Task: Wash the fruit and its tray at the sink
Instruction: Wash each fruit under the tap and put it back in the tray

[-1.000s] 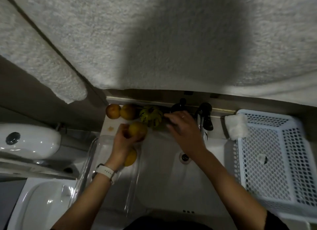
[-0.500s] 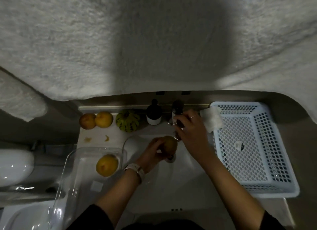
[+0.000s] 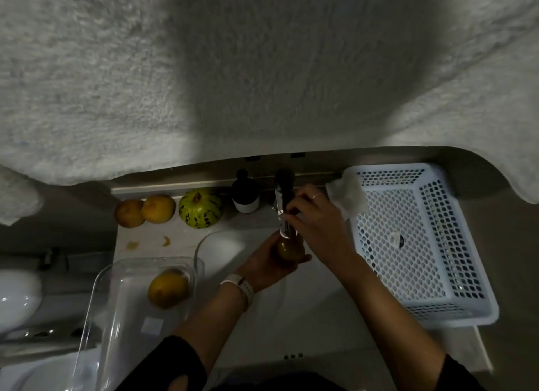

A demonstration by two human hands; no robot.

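Fruit (image 3: 287,249) for washing is held directly under the tap (image 3: 284,207) spout, over the sink (image 3: 306,312) bowl, with the left hand (image 3: 262,264) cupped beneath it and its fingers curled round the underside. One second ago this fruit was at the far left of the counter beside the clear tray (image 3: 116,303); it has since been carried right to the spout. The right hand (image 3: 315,221) has moved from the far ledge onto the tap, and its fingers are now wrapped round the tap handle. Running water cannot be made out in this light, so flow is unconfirmed; judged from the grip, the step in hand is opening the tap to rinse. One yellow fruit (image 3: 167,288) lies in the tray, at the near left of the sink. Two more round fruits (image 3: 145,211) and a striped green gourd (image 3: 201,208) sit in a row on the far ledge, left of a dark bottle (image 3: 245,195). A white basket (image 3: 431,245) stands at the right. The tray itself appears not yet washed.
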